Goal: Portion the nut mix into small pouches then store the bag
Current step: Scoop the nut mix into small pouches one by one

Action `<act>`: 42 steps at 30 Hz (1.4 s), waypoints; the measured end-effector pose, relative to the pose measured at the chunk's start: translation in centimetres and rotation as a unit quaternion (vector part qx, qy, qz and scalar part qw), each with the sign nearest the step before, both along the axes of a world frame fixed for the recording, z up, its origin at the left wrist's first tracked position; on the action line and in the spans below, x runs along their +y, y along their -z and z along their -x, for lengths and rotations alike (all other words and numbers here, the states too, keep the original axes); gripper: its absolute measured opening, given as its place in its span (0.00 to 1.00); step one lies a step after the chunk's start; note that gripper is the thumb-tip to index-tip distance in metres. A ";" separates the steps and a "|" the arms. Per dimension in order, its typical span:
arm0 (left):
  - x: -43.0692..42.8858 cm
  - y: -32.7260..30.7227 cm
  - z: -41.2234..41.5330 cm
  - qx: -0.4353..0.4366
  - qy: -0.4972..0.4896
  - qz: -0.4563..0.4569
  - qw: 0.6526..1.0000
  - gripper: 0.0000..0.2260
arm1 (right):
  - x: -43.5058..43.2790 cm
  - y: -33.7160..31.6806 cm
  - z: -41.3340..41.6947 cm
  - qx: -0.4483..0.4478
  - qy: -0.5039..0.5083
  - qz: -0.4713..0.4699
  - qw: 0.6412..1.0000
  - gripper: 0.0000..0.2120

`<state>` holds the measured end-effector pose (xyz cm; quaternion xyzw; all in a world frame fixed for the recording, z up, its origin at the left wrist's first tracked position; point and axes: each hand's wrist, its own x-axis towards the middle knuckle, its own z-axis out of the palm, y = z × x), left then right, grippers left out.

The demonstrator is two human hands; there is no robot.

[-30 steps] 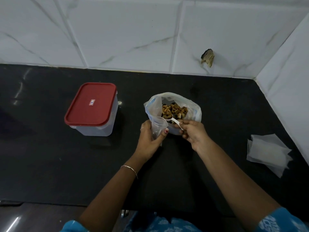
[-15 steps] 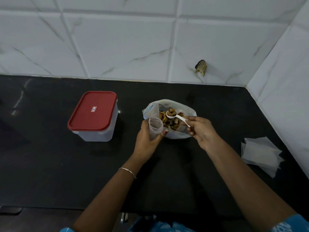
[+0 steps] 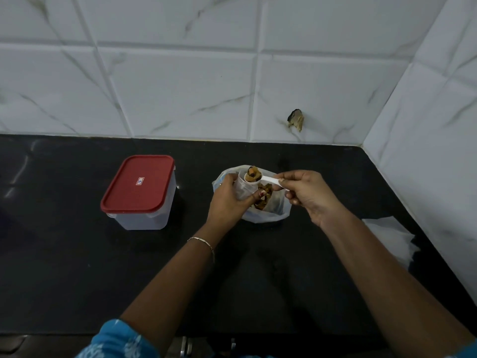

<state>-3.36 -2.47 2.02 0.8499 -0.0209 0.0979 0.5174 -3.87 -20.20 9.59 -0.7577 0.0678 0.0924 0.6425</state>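
Spoon (image 3: 269, 180) heaped w/ nut mix (image 3: 252, 174) sits over the pouch (image 3: 242, 188) mouth — your R hand (image 3: 307, 195) pinches its handle. Your L hand (image 3: 227, 200) grips the pouch above the bag (image 3: 268, 217).

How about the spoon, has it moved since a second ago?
Yes. Against the bag, the spoon rose from the nuts leftward to the pouch mouth, loaded.

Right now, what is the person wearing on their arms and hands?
The left hand has a red-painted thumbnail, and a thin silvery bracelet circles its wrist. The right hand wears no jewellery that I can see. Both forearms are bare. The left sleeve is blue with a white pattern. The right sleeve barely peeks in at the corner and is blue too.
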 end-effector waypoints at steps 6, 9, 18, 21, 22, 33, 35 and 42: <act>-0.5 -0.9 0.1 0.013 -0.031 -0.022 0.999 0.21 | 0.5 -0.4 0.1 -0.144 -0.036 0.215 0.965 0.09; -1.0 -1.2 -0.1 0.023 -0.039 -0.025 0.999 0.22 | 1.2 -1.0 1.0 -0.284 -0.094 0.407 0.863 0.11; -0.3 -1.2 -0.1 0.028 -0.045 0.045 0.998 0.24 | 1.9 -1.3 1.4 -0.400 -0.208 0.563 0.693 0.19; 0.0 -1.1 -0.3 0.021 -0.045 0.058 0.997 0.22 | 1.9 -0.7 1.2 -0.381 -0.142 0.512 0.756 0.18; 0.0 -1.1 -0.4 0.019 -0.044 0.062 0.997 0.22 | 1.8 -0.4 1.1 -0.373 -0.105 0.479 0.788 0.14; 1.1 2.2 1.0 0.043 -0.046 0.089 0.994 0.25 | -1.9 6.7 -2.1 -0.108 0.038 0.158 0.981 0.07; 1.2 2.7 1.3 0.051 -0.043 0.094 0.993 0.25 | -1.7 7.6 -2.5 -0.148 0.000 0.248 0.957 0.09; 1.2 4.8 2.8 0.045 -0.043 0.106 0.992 0.25 | 0.4 7.6 -3.6 -0.322 -0.151 0.569 0.741 0.16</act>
